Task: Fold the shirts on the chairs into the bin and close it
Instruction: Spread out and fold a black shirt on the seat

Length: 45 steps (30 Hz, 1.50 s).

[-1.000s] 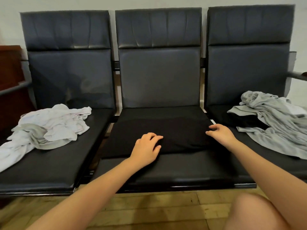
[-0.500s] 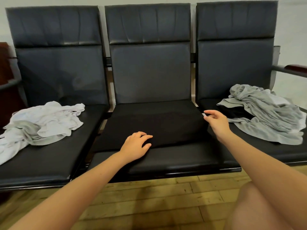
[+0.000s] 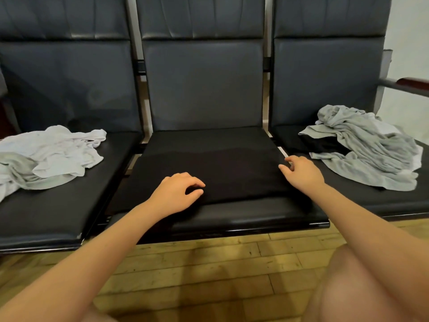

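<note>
A black shirt (image 3: 216, 173) lies flat across the middle chair's seat (image 3: 243, 212). My left hand (image 3: 176, 192) is at the shirt's front edge, where thumb and forefinger pinch the fabric. At the shirt's right edge, my right hand (image 3: 300, 171) rests with loosely curled fingers, thumb and forefinger slightly apart. A crumpled white and pale grey pile of shirts (image 3: 46, 156) lies on the left chair. A grey shirt pile (image 3: 366, 149) with a dark garment (image 3: 325, 145) under it lies on the right chair. No bin is in view.
Three black padded chairs stand side by side against a light wall. A wooden armrest (image 3: 411, 83) sticks out at the far right. Wood plank floor (image 3: 197, 275) lies in front, and my knee (image 3: 362, 287) is at the lower right.
The view has moved closer to the chairs. My right hand has slid a little farther back along the shirt's right edge. My left hand has stayed at the front edge.
</note>
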Each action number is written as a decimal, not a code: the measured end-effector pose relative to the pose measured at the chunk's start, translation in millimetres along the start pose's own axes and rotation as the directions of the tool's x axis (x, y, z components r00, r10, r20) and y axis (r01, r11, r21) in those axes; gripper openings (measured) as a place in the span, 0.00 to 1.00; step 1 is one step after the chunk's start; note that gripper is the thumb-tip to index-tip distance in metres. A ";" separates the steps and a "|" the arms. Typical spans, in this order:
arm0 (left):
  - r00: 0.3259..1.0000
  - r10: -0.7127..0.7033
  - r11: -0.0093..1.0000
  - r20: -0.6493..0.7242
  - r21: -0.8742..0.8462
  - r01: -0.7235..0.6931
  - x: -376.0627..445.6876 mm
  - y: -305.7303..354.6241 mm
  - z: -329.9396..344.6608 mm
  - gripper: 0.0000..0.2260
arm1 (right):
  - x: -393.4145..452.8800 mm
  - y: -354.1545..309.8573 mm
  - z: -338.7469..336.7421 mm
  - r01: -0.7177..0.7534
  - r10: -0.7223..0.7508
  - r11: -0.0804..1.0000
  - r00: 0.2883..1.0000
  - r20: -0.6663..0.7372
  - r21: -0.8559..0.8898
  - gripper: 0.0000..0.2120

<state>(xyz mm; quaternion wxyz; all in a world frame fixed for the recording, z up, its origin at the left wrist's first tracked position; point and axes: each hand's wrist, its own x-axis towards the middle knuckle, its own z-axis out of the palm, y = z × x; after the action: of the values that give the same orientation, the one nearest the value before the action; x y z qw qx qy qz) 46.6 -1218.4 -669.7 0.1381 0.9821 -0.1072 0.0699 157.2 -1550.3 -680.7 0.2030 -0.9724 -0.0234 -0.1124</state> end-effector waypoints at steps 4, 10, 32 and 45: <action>0.986 -0.114 0.993 -0.119 0.014 0.116 -0.6 -14.1 -0.8 0.15 | 4.2 -17.7 8.5 -0.024 0.034 0.985 0.998 0.054 -0.169 0.29; 0.957 -0.272 0.962 -0.106 -0.019 0.271 -0.7 -36.1 7.5 0.18 | 12.0 -29.2 12.2 0.031 -0.030 1.000 0.984 0.178 -0.001 0.20; 0.902 -0.407 0.905 -0.143 -0.199 0.376 3.1 -61.8 -9.5 0.14 | -18.6 -215.1 42.2 0.361 -0.545 0.771 0.800 0.251 0.525 0.17; 0.886 -0.433 0.876 -0.168 -0.310 0.369 42.8 -37.2 1.9 0.21 | 1.0 -120.0 31.9 -0.109 -0.048 0.782 0.971 0.233 0.614 0.06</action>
<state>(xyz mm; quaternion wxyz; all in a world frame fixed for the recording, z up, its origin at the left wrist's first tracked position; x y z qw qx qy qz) 96.8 -1192.2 -673.8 0.2931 0.9398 0.1084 0.1384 153.9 -1427.5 -662.1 0.5101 -0.8572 -0.0673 0.0210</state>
